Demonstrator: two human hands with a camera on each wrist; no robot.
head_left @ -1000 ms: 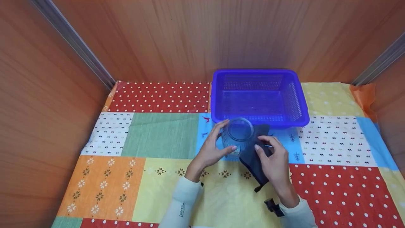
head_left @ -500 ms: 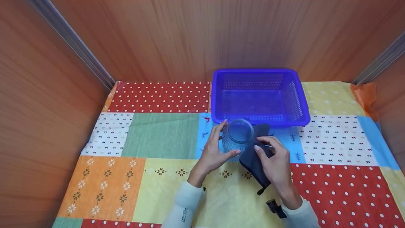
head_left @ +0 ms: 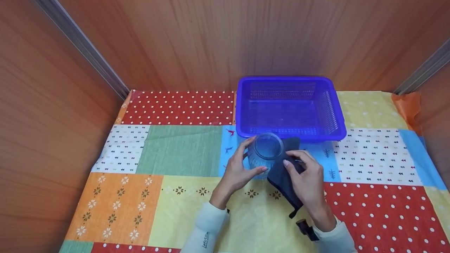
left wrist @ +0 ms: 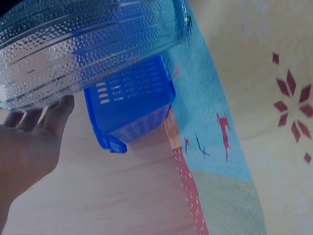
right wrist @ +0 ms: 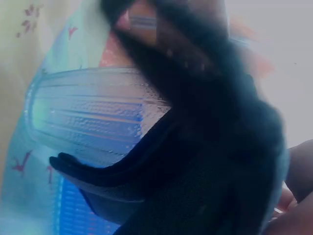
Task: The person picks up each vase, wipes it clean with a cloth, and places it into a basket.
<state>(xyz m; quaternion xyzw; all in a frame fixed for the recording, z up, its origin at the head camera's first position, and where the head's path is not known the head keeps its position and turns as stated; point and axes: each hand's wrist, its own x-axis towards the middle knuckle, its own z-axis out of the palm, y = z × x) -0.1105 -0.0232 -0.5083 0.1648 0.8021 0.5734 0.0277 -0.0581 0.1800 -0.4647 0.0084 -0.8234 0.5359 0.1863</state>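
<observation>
My left hand [head_left: 233, 175] holds a ribbed clear glass jar [head_left: 258, 162], fingers on its far left side and thumb on its near side. The jar's round mouth faces up toward the head camera. At its right side, my right hand [head_left: 309, 181] pinches a dark cloth [head_left: 283, 179] between thumb and fingers. The cloth lies against the jar and hangs down toward me, ending in a small loop. In the left wrist view the dimpled glass jar [left wrist: 98, 58] covers the upper left. The dark cloth [right wrist: 195, 166], partly blurred, hides part of the jar in the right wrist view.
A purple-blue plastic basket [head_left: 291, 137] with slotted walls stands just behind the jar, near the back panel. A patchwork tablecloth [head_left: 179, 151] covers the table. Wood-grain panels [head_left: 225, 42] enclose the back and both sides. An orange cloth corner [head_left: 406, 109] bunches at the back right.
The left thumb has shifted slightly right along the jar. The cloth's lower end has moved a little right and toward me. Both holds stay the same.
</observation>
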